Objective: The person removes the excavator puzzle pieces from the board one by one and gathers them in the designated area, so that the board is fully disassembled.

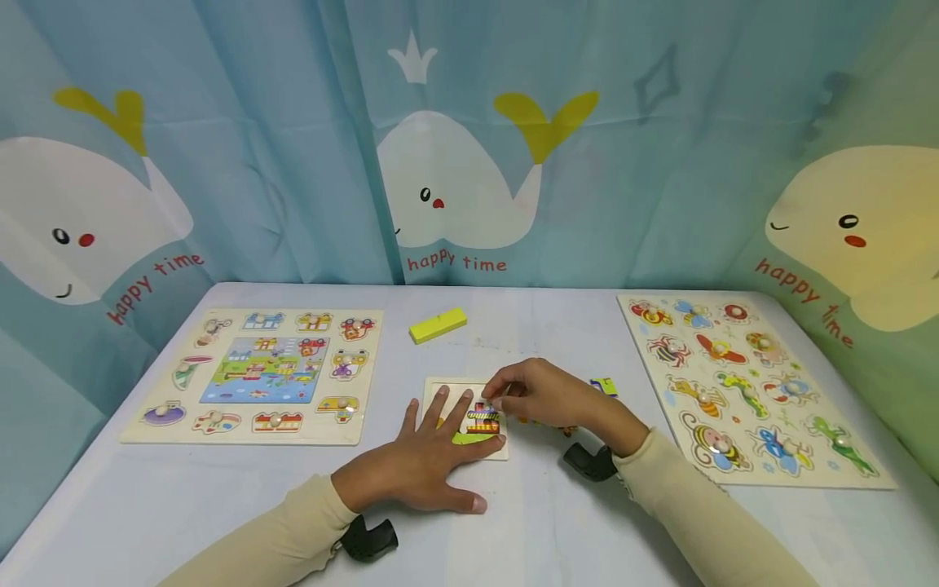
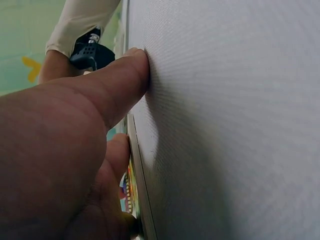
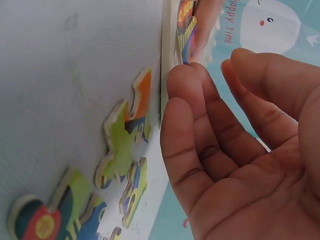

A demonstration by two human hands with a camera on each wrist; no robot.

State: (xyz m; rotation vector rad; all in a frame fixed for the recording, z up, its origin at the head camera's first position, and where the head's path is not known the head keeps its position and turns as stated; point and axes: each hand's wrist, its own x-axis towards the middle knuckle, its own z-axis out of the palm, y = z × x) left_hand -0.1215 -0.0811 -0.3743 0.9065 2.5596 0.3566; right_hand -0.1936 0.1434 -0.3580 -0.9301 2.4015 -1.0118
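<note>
A small wooden jigsaw tray point(image 1: 431, 390) lies on the table, with a partly assembled picture point(image 1: 482, 420) in it. My left hand point(image 1: 433, 461) rests over its left and lower part, fingers straight and spread, thumb on the table. At the tray's upper right corner, my right hand point(image 1: 546, 399) has its fingers bent, thumb and index tips close together by the picture's edge. Its palm is bare in the right wrist view; I cannot tell whether the fingertips pinch a piece. Beside the tray lie several loose jigsaw pieces point(image 3: 120, 140), partly hidden under the right hand in the head view.
A vehicle knob puzzle board point(image 1: 370, 359) lies at the left, an insect knob puzzle board point(image 1: 704, 350) at the right. Behind the tray is a yellow block point(image 1: 438, 325). A loose piece point(image 1: 605, 386) lies beyond the right wrist. A whale-print curtain point(image 1: 469, 187) borders the table's back.
</note>
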